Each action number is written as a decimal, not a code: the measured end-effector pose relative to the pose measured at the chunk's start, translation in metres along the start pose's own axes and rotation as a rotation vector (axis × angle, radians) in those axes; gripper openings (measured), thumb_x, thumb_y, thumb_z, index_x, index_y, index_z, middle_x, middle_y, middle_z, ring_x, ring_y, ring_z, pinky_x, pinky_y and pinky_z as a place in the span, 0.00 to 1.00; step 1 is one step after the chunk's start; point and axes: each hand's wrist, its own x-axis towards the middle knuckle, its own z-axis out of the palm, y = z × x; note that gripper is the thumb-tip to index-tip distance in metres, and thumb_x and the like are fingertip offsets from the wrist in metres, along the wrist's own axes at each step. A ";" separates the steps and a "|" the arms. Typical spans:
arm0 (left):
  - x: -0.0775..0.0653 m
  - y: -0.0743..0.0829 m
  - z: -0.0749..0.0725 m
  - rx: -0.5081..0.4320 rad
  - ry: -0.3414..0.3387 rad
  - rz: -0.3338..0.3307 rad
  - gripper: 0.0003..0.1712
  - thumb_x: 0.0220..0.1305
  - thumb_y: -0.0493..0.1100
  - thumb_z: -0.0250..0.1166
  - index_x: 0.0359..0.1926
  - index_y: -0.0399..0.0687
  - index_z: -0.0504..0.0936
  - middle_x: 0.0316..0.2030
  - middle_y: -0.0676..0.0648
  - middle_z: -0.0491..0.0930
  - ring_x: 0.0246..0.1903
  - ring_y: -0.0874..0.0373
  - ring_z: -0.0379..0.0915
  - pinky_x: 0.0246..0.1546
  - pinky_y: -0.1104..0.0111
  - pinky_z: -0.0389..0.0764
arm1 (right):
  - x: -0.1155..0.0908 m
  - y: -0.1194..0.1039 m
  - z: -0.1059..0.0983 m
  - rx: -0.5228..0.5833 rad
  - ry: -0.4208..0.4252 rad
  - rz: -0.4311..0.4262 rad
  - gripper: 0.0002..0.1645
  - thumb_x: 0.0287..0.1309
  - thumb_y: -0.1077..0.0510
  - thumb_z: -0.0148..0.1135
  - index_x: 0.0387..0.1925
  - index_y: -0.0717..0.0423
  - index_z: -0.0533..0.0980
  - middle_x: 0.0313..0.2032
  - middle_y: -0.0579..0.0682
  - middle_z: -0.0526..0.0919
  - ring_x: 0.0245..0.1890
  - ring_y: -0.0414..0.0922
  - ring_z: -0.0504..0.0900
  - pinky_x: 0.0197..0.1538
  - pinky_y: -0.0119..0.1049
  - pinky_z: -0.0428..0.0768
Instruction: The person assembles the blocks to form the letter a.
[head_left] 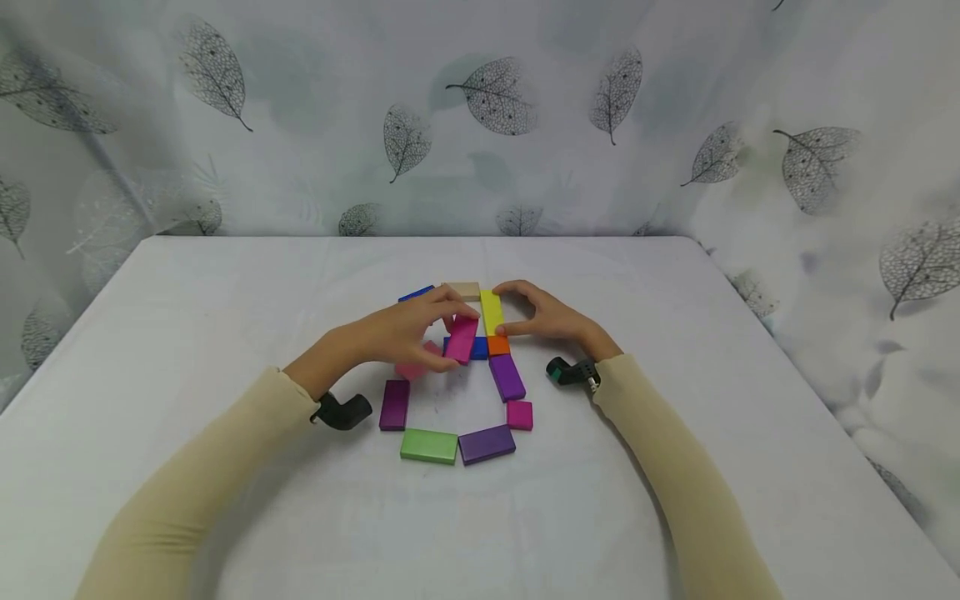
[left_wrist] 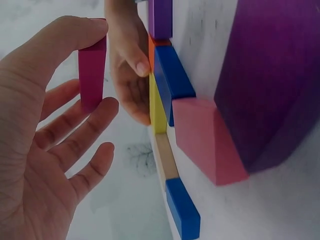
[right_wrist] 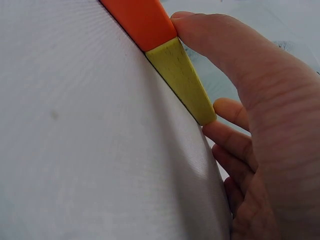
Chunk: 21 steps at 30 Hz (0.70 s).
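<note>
My left hand (head_left: 390, 335) holds a magenta block (head_left: 462, 340) up between thumb and fingertips, tilted above the ring of blocks. Below that hand, a pink block (left_wrist: 202, 137) and a blue block (left_wrist: 172, 75) lie on the table. My right hand (head_left: 551, 317) is at the yellow block (head_left: 491, 312), thumb by its near end and index finger at its far end, gripping it lengthwise. An orange block (head_left: 498, 346) sits against the yellow one's near end, close to the right thumb (right_wrist: 215, 37).
Toward me the outline continues with purple (head_left: 507, 377), small magenta (head_left: 519, 415), dark purple (head_left: 487, 444), green (head_left: 428, 447) and plum (head_left: 394, 405) blocks. A tan block (head_left: 463, 291) and another blue block (head_left: 417, 293) lie at the far side. A white cloth covers the table (head_left: 225, 283).
</note>
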 end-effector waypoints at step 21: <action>0.009 0.025 0.025 0.018 -0.078 0.149 0.37 0.55 0.51 0.72 0.64 0.49 0.73 0.56 0.48 0.68 0.53 0.60 0.67 0.54 0.63 0.75 | 0.000 0.003 -0.003 0.027 -0.004 -0.058 0.41 0.54 0.52 0.71 0.67 0.54 0.64 0.69 0.53 0.62 0.73 0.49 0.53 0.73 0.53 0.48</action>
